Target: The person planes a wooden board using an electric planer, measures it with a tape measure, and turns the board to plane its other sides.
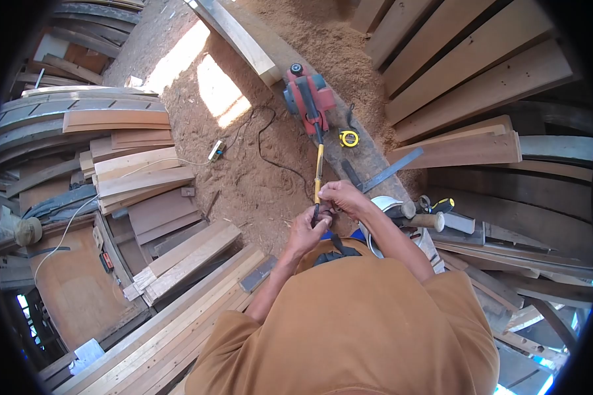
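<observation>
A red electric planer (308, 99) rests on a long wooden plank (369, 155). Its power cord (319, 161) runs straight back toward me, with a yellow wrapping on the part nearest my body. My left hand (306, 230) is closed round the black stretch of cord just below the yellow part. The fingers of my right hand (344, 199) are pinched together right beside the lower end of the yellow wrapping; what lies between the fingertips is hidden. A yellow tape measure (348, 138) and a metal square (392, 170) lie on the plank, ahead of my right hand.
Sawdust covers the ground (244, 171), where a dark cable (270, 141) curls. Stacked boards (145, 171) stand on the left, and more boards (468, 52) lean on the right. Beside my right forearm are a hammer (429, 221) and a yellow-black handled tool (444, 205).
</observation>
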